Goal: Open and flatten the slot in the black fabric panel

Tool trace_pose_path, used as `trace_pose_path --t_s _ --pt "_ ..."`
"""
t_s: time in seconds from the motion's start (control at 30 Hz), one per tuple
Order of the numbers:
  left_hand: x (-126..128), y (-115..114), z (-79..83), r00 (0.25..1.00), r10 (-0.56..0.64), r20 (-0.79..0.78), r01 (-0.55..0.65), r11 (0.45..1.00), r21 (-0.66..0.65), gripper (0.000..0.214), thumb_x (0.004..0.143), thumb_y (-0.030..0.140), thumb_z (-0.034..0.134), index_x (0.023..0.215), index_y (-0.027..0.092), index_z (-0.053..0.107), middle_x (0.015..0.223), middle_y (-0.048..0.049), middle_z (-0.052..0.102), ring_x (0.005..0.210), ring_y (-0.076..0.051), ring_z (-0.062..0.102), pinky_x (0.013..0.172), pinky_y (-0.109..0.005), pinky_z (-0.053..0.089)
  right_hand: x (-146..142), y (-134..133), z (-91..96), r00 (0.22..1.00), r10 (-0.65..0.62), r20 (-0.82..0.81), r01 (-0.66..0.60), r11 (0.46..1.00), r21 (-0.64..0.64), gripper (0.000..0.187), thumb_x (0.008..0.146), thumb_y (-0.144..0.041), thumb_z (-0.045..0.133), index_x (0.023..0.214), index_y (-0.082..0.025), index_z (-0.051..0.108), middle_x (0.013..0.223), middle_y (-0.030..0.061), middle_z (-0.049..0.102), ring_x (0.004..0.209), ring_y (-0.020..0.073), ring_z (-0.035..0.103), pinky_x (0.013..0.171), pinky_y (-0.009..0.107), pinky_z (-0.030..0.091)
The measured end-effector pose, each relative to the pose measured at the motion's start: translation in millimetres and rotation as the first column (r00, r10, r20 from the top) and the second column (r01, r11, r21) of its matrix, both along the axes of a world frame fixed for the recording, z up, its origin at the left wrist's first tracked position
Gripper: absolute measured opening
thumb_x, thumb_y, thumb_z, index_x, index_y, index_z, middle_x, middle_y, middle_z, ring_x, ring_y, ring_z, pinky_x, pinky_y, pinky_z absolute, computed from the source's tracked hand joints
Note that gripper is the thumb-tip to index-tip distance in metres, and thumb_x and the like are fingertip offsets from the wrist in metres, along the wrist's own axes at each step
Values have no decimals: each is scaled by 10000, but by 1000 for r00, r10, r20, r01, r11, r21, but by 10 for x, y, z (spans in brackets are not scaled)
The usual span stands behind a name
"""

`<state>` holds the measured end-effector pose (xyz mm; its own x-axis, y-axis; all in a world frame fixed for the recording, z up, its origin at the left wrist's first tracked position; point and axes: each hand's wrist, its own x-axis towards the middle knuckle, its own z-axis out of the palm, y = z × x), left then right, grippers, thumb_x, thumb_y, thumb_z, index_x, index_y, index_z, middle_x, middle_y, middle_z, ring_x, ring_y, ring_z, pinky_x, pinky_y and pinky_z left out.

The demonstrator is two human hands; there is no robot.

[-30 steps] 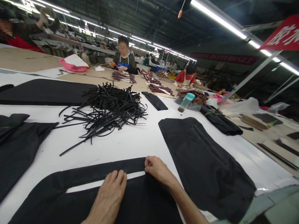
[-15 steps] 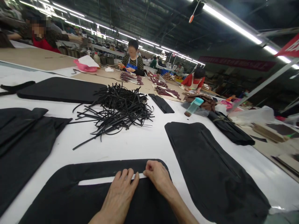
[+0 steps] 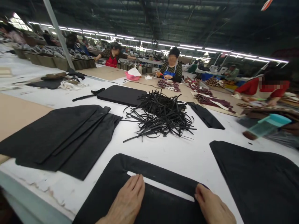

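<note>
A black panel with rounded corners (image 3: 163, 174), perhaps leather or fabric, lies on the white tabletop in front of me. A long narrow white band (image 3: 168, 188) runs across it; I cannot tell whether this is a strip or a slot showing the table. My left hand (image 3: 130, 196) lies flat on the panel, fingertips at the left part of the band. At the band's right end, my right hand (image 3: 213, 203) has its fingers curled together on the panel's edge. Its fingertips are partly hidden.
Beyond the panel lies a heap of black strips (image 3: 163, 115) beside a black padded slab (image 3: 121, 95). Folded black pieces (image 3: 70, 137) are at left, another black panel (image 3: 257, 174) at right. A teal-lidded bottle (image 3: 266, 126) lies tilted. Co-workers (image 3: 171, 67) sit across the table.
My view has swung left, and the panel now lies turned at a slant. My left hand is at the band's left part, and the two hands are farther apart.
</note>
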<state>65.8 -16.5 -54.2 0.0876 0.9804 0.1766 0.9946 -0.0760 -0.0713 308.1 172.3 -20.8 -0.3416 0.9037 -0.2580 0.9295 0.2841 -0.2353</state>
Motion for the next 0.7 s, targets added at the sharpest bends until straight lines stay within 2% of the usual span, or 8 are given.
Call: trace_pose_path --t_s 0.1,0.17,0.23,0.27,0.33,0.4,0.5,0.7 --pt "-118 -200 12 999 31 -10 -31 997 75 531 752 18 393 1273 112 437 1327 -113 495 1251 -228 406 1040 -343 376 -209 -223 173 999 47 -1 -47 995 92 112 809 -267 484 864 -301 575 1009 67 647 911 280 594 724 351 408" --pt "-147 -279 21 997 69 -16 -67 991 116 550 739 -1 390 1266 142 449 1323 -96 503 1268 -220 386 1056 -347 359 -532 -406 343 983 179 -34 -178 984 22 112 833 -242 456 835 -278 562 934 46 647 854 243 590 714 325 398" --pt "-163 -316 6 995 97 -34 -91 985 145 548 736 -2 394 1255 158 461 1307 -91 519 1262 -220 397 1044 -348 377 -945 -579 481 923 344 -174 -362 929 -80 112 819 -199 475 779 -267 555 811 -6 637 784 183 576 689 269 379" --pt "-172 -322 -12 993 110 -50 -101 982 161 542 736 0 397 1248 161 467 1297 -93 527 1253 -223 411 1030 -347 394 -1158 -648 520 890 390 -237 -425 897 -124 106 799 -180 502 758 -259 559 786 -24 635 770 164 569 672 247 366" --pt "-197 -321 -56 987 131 -92 -112 975 190 526 736 6 404 1234 159 477 1276 -99 544 1232 -229 440 1001 -343 428 -1550 -737 525 855 419 -305 -478 865 -152 88 768 -177 541 716 -242 569 739 -40 631 739 138 558 634 219 345" --pt "-224 -318 -91 983 123 -134 -92 972 215 512 733 18 410 1224 143 483 1249 -118 560 1206 -242 469 974 -345 455 -1855 -763 452 859 415 -299 -473 867 -156 101 755 -161 539 702 -230 590 719 -36 636 720 126 558 622 208 338" --pt "-247 -327 -94 982 93 -163 -55 973 222 518 726 41 414 1235 116 475 1240 -149 562 1186 -263 491 958 -350 472 -2127 -747 308 884 398 -246 -441 885 -151 91 725 -161 555 700 -224 616 713 -14 651 716 141 572 606 225 333" --pt "-177 -371 -80 984 141 -110 -118 974 193 521 736 37 415 1243 138 479 1255 -129 560 1188 -254 493 965 -315 464 -2280 -715 223 923 360 -136 -379 913 -151 43 676 -202 611 679 -233 641 730 9 678 757 182 605 595 255 341"
